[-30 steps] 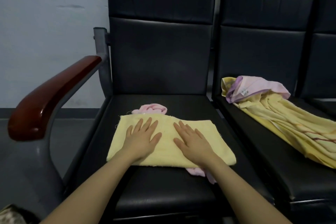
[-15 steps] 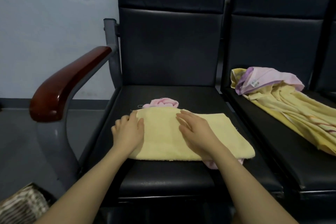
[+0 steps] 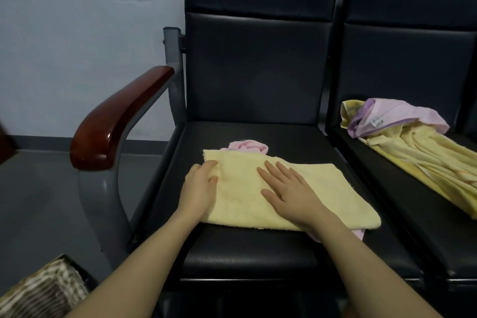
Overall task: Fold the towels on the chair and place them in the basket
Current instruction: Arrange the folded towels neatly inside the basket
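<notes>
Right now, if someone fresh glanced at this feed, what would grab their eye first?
The pale yellow towel folded on the black seat, with the right hand flat on it and the left hand gripping its left edge. A pink towel peeks out beneath it. On the next seat to the right lies a rumpled yellow and pink heap, and a woven basket sits at lower left.

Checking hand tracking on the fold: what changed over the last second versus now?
The left hand slid from flat on top of the yellow towel to its left edge, fingers now curling round it. The right hand stayed flat on the towel. The camera view swung left and down, bringing the basket into frame. The pink towel underneath and the towel pile on the next seat are unchanged.
</notes>
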Action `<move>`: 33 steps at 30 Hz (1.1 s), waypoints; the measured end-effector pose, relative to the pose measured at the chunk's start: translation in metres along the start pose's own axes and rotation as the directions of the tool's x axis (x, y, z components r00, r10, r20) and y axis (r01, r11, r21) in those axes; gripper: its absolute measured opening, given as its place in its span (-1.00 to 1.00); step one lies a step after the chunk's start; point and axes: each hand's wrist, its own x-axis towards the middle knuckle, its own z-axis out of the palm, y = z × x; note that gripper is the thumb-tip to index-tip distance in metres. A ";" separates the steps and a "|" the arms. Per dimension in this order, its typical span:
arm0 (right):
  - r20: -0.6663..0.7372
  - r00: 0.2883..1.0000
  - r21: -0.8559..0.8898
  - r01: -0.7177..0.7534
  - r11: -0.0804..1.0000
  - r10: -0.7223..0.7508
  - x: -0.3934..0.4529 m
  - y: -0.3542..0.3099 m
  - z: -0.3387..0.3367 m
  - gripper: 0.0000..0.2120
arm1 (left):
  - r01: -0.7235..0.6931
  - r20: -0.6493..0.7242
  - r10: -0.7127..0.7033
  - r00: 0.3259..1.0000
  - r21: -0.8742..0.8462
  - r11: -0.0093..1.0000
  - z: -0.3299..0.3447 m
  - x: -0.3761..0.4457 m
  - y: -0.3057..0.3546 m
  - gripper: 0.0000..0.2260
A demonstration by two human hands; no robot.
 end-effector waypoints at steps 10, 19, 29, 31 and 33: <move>-0.001 0.999 0.117 -0.053 0.992 0.053 0.042 -0.049 0.019 -0.51 | -0.284 -0.216 0.256 0.942 -0.110 0.952 -0.047 0.009 0.027 -0.69; -0.247 0.898 0.370 -0.260 0.892 0.364 0.004 0.000 -0.020 -0.71 | -0.479 -0.109 0.471 0.875 -0.064 0.875 -0.010 0.010 0.085 -0.67; -0.028 0.877 0.539 -0.392 0.746 0.481 -0.044 0.076 -0.020 -0.81 | -0.389 0.058 0.391 0.918 -0.045 0.920 0.087 0.006 0.152 -0.68; -0.082 0.830 0.662 -0.368 0.653 0.551 -0.047 0.085 -0.017 -0.83 | -0.367 0.094 0.369 0.925 -0.033 0.929 0.097 0.006 0.160 -0.66; -0.106 0.798 0.740 -0.335 0.583 0.593 -0.048 0.092 -0.015 -0.84 | -0.372 0.192 0.366 0.910 -0.004 0.928 0.105 0.006 0.165 -0.63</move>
